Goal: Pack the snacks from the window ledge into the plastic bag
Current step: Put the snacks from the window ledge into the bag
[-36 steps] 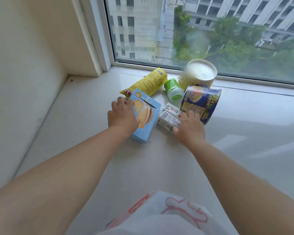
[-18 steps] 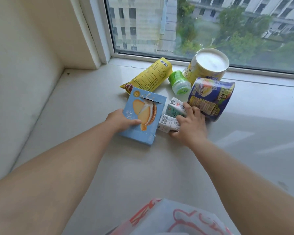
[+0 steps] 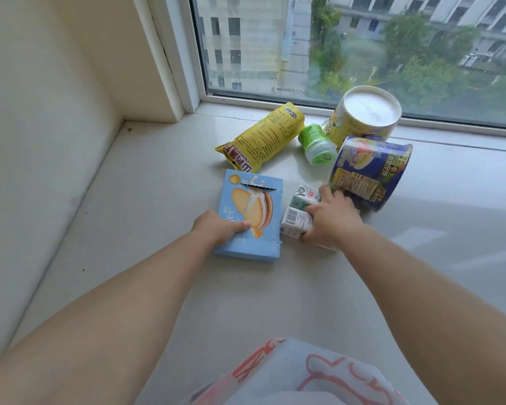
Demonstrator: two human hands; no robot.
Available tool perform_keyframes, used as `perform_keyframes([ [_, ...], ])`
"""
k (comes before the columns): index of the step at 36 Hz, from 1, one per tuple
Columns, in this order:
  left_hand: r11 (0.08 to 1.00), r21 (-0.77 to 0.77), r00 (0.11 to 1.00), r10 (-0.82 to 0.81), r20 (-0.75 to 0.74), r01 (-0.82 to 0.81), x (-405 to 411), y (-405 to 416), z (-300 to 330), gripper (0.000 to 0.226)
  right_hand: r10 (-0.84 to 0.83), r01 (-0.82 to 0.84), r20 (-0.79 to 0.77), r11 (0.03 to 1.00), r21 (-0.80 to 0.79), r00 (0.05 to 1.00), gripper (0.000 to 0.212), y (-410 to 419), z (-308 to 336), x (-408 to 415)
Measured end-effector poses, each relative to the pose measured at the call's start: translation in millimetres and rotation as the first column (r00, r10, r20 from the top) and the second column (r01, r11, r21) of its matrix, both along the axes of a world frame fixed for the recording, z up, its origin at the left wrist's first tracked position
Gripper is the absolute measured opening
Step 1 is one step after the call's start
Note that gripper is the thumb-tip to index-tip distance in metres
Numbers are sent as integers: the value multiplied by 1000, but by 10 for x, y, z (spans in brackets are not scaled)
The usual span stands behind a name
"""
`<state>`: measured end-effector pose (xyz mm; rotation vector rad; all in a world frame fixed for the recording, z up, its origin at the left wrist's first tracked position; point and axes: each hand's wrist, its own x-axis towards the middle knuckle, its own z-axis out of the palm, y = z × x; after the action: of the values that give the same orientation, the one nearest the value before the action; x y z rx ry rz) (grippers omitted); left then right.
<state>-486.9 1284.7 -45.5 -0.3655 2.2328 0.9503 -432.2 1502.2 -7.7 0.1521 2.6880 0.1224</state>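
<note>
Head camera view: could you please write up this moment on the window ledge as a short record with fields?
surface: window ledge, glass behind
left hand: left hand grips the blue biscuit box
right hand: right hand grips the small white carton
lying on their sides: yellow snack bag, green bottle, blue tub
by the glass: yellow tub, white lid towards the camera
bag: plastic bag at bottom edge; nothing seen inside
</note>
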Motion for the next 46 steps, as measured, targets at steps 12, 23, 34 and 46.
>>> perform_keyframes([
  [12,995,-25,994,99,38,-98,517,-64,12,60,-226,231,55,967,-109,973,54,-234,52,608],
  [23,991,-29,973,122,-195,-130,903,-43,978,60,-507,470,-12,808,-356,862,50,-286,719,1099],
  [34,934,348,726,295,-621,-82,1835,-265,2206,37,-520,301,-315,786,-540,794,53,-465,1909,1884],
  [46,972,203,574,100,-813,117,3502,-935,2584,45,-474,167,-218,644,-747,853,36,-730,2325,3219],
])
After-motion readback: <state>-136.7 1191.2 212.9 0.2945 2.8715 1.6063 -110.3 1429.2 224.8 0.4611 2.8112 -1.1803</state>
